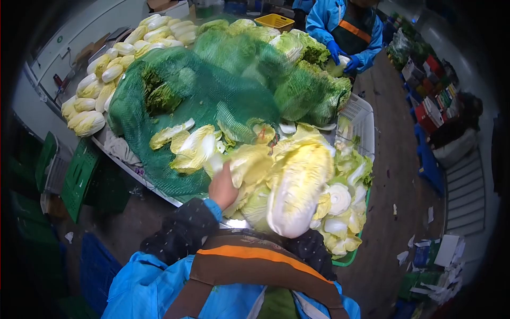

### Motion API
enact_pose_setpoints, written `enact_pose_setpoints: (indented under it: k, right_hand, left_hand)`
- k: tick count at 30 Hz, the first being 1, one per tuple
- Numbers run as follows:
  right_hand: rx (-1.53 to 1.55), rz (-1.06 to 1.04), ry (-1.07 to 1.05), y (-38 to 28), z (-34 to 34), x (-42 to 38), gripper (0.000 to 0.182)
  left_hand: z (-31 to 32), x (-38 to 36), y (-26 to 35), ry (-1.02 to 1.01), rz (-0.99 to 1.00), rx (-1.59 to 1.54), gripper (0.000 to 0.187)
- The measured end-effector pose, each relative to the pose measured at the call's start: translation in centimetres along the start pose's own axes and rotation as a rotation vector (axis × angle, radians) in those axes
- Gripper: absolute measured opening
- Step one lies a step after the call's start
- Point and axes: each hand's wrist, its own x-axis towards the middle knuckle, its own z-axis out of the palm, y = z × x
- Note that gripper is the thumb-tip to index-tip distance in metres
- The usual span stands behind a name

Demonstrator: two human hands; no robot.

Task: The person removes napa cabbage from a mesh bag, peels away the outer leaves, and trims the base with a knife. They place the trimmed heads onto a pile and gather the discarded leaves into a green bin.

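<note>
My left hand (223,189) is closed on a loose pale yellow napa cabbage leaf (248,164), which is blurred by motion. Just right of that leaf a large napa cabbage (300,183) stands tilted, its white base toward me and its yellow leaves pointing away. My right sleeve reaches up behind the cabbage's base, and the cabbage hides my right hand. More torn-off leaves (196,146) lie on the green mesh sack (207,111) beyond my left hand.
Trimmed yellow cabbages (109,72) are piled at the far left. A green-rimmed crate (348,258) of leaf scraps stands at my right, near a white basket (363,114). Across the table a person in blue gloves (344,57) handles a cabbage. A yellow basket (274,21) sits at the back.
</note>
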Motion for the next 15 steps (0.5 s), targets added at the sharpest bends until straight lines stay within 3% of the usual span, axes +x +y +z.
enact_pose_setpoints:
  k: [2,3,4,5,6,7,8,9,10,11,12,13,15]
  right_hand:
    - [-1.795,-0.583,-0.111,3.1,-4.1,2.3,0.064]
    - [-2.685,-0.887,-0.175,3.9,-5.1,2.7,0.063]
    - [-2.683,-0.89,-0.179,4.1,-4.7,2.4,0.063]
    - [-2.994,-0.934,-0.166,4.5,-3.9,2.3,0.064]
    - [-3.32,-0.943,-0.147,5.5,-3.2,2.6,0.065]
    - [-3.506,-1.299,0.444,8.4,-4.2,3.0,0.077]
    - [-3.477,-1.174,-0.215,8.1,-7.0,5.1,0.068]
    - [-3.486,-1.195,-0.257,8.2,-7.7,5.3,0.072]
    - [-3.494,-1.228,-0.295,8.3,-8.1,5.1,0.077]
    - [-3.511,-1.346,-0.122,8.0,-8.5,4.9,0.072]
    - [-3.511,-1.468,0.064,7.4,-9.0,4.8,0.067]
    - [-3.528,-1.579,0.05,6.1,-8.2,4.9,0.051]
    - [-3.43,-1.587,-0.025,5.1,-7.0,5.0,0.043]
  left_hand:
    - [-2.5,-2.4,3.0,0.357,0.459,0.156,0.089]
    - [-2.4,-2.6,3.9,0.35,0.464,0.158,0.089]
    - [-2.0,-2.8,4.9,-0.05,0.445,-0.34,0.086]
    - [-1.8,-3.3,6.0,-0.448,0.395,-0.831,0.083]
    - [-3.6,-5.9,8.7,-0.898,0.078,-1.389,0.085]
    - [-2.9,-5.5,8.8,-0.861,0.088,-1.41,0.083]
    - [-2.2,-4.7,8.8,-0.835,0.093,-1.425,0.081]
    - [-1.9,-4.1,9.0,-0.847,0.099,-1.414,0.081]
    - [-1.4,-3.7,9.2,-0.559,0.302,-1.127,0.08]
    - [-0.9,-3.7,9.5,-0.272,0.482,-0.833,0.08]
    - [-0.7,-4.2,9.9,-0.285,0.48,-0.837,0.08]
    - [-0.6,-5.1,10.5,-0.14,0.478,-0.635,0.076]
    - [-0.4,-5.3,10.8,0.037,0.489,-0.402,0.073]
